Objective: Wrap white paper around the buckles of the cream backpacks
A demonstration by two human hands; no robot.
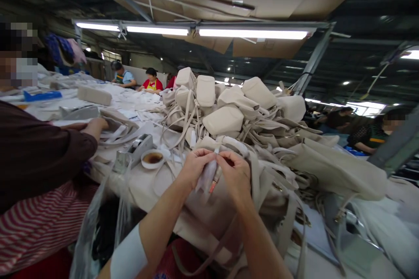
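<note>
My left hand [197,165] and my right hand [235,173] meet in front of me, thumbs and fingertips pinched together. Between them is a thin, whitish, partly see-through wrapping [207,178], blurred at its lower end. Beside it, under my right fingers, hangs a narrow piece with an orange-pink tip [212,186]; I cannot make out its kind. Right below and behind my hands lies a beige bag [209,216] with loose straps. A large heap of beige bags [224,120] rises just beyond my fingertips.
Left of my hands stand a small bowl of brown liquid [152,158] and a grey tape dispenser [139,148]. A co-worker's arm [93,130] reaches over the table at left. A clear plastic bag [94,222] hangs from the table edge. More bags and straps [340,168] lie to the right.
</note>
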